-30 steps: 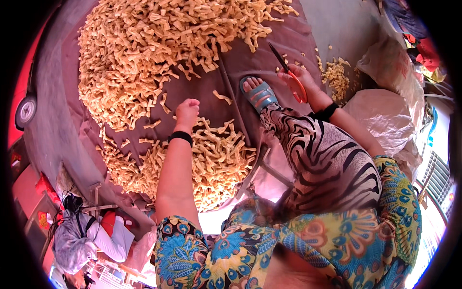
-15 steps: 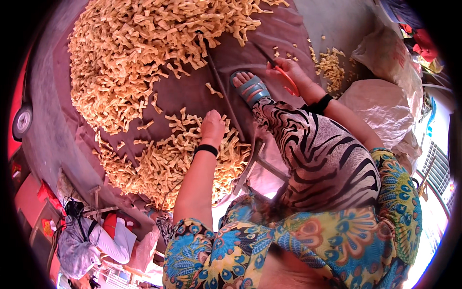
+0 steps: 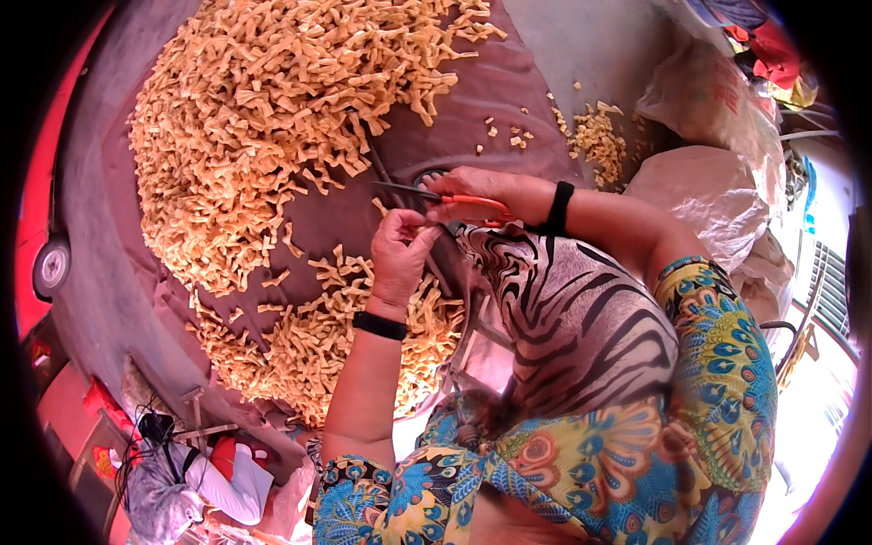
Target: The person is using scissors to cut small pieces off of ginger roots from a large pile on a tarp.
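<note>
- Left hand raised over the brown cloth, fingertips pinched together on what looks like one small tan piece, though the piece itself is mostly hidden behind the fingers.
- Right hand closed around the orange handles of a pair of scissors; grip firm, fingers through or around the loops, exact hold hard to tell.
- Scissor blades dark, pointing toward the person's left, long axis lying nearly level across the view, tips just above and beside the left fingertips.
- Blades apparently only slightly parted; cannot tell how far.
- Pinched piece just below the blades, close to touching; left hand under, right hand above and to the right.
- Both hands near each other in mid-frame, above the knee in zebra-striped fabric.
- Black band on each wrist.
- Large heap of tan strips spread over the upper part of the cloth, well apart from the hands.
- Smaller heap of tan strips lying below and left of the left hand, directly under the left forearm, nearer to that hand than to the right.
- Small scatter of cut bits on the bare ground past the cloth's right edge, beside pale sacks.
- Colourful patterned sleeves framing both forearms from the lower edge.
</note>
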Demonstrator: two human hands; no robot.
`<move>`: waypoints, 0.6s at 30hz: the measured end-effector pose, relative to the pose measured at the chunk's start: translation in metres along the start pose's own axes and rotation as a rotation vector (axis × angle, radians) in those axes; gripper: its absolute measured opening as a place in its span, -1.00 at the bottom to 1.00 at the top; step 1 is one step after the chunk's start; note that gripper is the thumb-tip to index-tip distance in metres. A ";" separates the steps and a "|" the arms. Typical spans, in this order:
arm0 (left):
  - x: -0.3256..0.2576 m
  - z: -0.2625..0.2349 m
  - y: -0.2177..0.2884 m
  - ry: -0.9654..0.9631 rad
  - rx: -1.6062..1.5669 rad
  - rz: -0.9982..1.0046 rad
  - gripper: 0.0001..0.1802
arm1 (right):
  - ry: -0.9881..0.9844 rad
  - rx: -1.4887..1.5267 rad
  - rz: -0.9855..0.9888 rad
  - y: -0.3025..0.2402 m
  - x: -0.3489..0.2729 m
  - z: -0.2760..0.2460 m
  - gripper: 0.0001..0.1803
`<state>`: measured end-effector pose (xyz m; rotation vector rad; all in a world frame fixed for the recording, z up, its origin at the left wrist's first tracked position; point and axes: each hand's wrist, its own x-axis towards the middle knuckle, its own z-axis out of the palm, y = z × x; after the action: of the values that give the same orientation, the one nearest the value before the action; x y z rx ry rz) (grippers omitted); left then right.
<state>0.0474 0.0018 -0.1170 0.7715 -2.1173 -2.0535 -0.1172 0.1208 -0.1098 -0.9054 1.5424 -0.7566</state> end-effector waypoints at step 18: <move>-0.027 0.005 -0.015 -0.146 -0.982 -0.315 -0.85 | -0.109 -0.316 -0.151 -0.019 -0.013 0.011 -0.62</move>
<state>0.0732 0.0182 -0.1248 0.7960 -0.7852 -2.9163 -0.1028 0.1232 -0.0886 -1.2872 1.5337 -0.5664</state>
